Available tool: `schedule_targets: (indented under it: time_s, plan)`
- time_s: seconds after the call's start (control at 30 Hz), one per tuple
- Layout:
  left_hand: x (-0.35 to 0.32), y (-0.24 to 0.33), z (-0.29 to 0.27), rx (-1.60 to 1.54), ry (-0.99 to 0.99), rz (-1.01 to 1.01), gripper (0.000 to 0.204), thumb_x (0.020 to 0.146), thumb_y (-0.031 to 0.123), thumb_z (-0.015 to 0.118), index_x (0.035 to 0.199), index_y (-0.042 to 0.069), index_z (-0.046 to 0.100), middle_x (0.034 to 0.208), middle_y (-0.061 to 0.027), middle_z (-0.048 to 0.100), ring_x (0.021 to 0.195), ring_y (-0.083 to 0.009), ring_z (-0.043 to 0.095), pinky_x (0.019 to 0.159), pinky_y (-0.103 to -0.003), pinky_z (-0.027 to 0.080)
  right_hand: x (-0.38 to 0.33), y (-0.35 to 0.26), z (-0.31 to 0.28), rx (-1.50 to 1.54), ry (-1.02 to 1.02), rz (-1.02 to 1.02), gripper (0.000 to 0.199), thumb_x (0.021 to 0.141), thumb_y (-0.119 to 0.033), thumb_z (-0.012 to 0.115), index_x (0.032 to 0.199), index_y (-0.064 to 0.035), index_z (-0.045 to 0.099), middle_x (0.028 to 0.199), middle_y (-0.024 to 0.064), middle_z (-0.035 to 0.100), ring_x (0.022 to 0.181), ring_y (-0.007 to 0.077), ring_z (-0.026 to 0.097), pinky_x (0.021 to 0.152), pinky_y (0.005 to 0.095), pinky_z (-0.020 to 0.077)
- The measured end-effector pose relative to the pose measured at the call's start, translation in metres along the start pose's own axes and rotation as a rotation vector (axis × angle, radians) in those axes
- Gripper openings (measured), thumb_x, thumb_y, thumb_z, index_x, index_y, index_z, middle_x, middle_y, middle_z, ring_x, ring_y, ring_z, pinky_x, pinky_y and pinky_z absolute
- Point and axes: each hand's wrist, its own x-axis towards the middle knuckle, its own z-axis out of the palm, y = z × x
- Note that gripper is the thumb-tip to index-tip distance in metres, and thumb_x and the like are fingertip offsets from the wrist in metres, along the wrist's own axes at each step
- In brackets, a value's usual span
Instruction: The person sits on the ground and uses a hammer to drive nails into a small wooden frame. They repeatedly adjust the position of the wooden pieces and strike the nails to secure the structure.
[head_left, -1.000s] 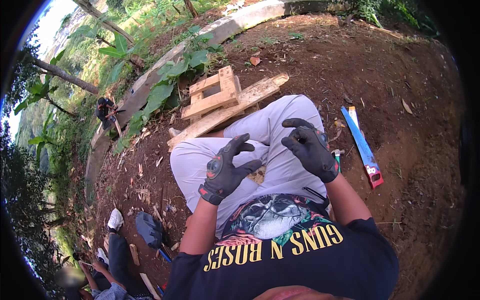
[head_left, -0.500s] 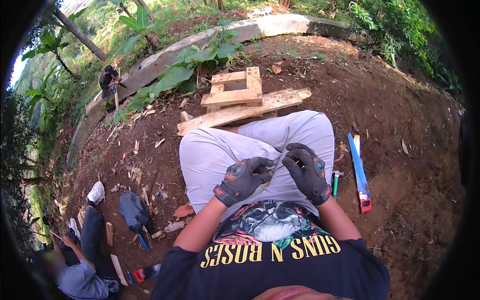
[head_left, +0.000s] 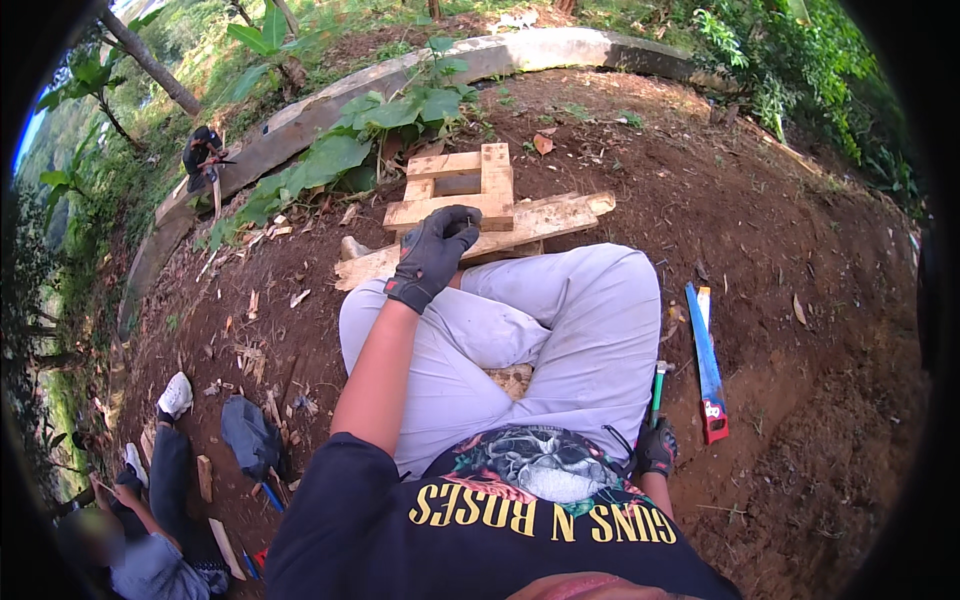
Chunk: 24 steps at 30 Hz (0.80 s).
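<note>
My left hand (head_left: 435, 258), in a dark glove, reaches forward to the near edge of a small wooden frame (head_left: 450, 211) of pale, squared pieces. Its fingertips are pinched together just over that edge; what they hold, if anything, is too small to make out. The frame rests on a rough plank (head_left: 560, 219) lying on the soil beyond my crossed legs. Beside my right thigh, my gloved right hand (head_left: 657, 449) is closed around the lower handle of a green-handled hammer (head_left: 657, 388). Part of that hand is hidden by my shirt.
A handsaw (head_left: 707, 360) with a blue blade and red handle lies at my right. On the left are a dark cloth bag (head_left: 250, 437), wood scraps and a seated person (head_left: 165, 545). Another person (head_left: 203, 155) is by the curved concrete wall (head_left: 590, 47). Leafy plants (head_left: 340, 150) grow behind the frame.
Both hands have parted from over my lap. The left has gone forward to the wooden frame, and the right has dropped to my side and taken hold of the hammer.
</note>
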Motion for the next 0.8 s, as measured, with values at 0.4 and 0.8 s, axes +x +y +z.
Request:
schedule_targets:
  time_s: [0.4, 0.8]
  plan:
    - [0.135, -0.022, -0.003, 0.432, -0.08, -0.053, 0.043, 0.091, 0.043, 0.081, 0.115, 0.007, 0.081, 0.112, -0.0112, 0.083, 0.106, -0.0221, 0.077, 0.098, -0.038, 0.057, 0.082, -0.042, -0.097, 0.216, 0.313, -0.157, 0.041, 0.112, -0.032, 0.055, 0.139, -0.002, 0.064, 0.107, 0.0218, 0.072, 0.097, 0.042, 0.071, 0.084, 0.0505, 0.0549]
    - [0.153, -0.028, -0.005, 0.243, -0.258, -0.122, 0.051, 0.095, 0.04, 0.079, 0.125, -0.002, 0.073, 0.113, -0.0119, 0.082, 0.111, -0.018, 0.075, 0.097, -0.034, 0.055, 0.196, -0.512, -0.141, 0.754, -0.204, -0.748, 0.048, 0.099, -0.047, 0.076, 0.118, -0.0029, 0.067, 0.083, 0.0064, 0.066, 0.071, 0.0186, 0.065, 0.067, 0.0383, 0.0553]
